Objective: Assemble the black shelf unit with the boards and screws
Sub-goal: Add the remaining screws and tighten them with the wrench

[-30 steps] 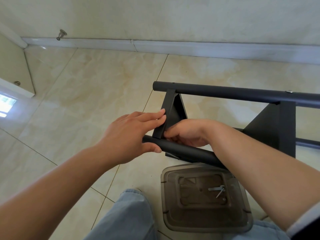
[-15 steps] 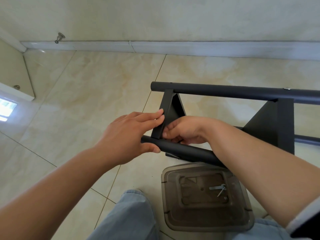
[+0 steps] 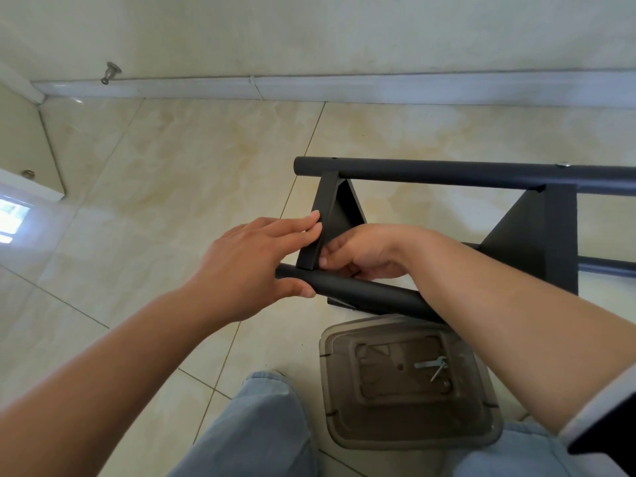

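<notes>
Almost nothing has shifted over the last second: at mid-frame the left hand (image 3: 247, 266) still lies with straight fingers against the narrow black end board (image 3: 318, 222), thumb under the near black metal tube (image 3: 351, 292), while the right hand (image 3: 361, 258) stays curled at the board's foot, what it pinches hidden. The half-built black shelf frame (image 3: 481, 173) lies on the tiled floor (image 3: 172, 166); this joint apparently remains unfastened.

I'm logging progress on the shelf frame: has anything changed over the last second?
Nothing has visibly changed. The left hand still steadies the near black tube and the bracket, and the right hand stays tucked at the same joint.
</notes>
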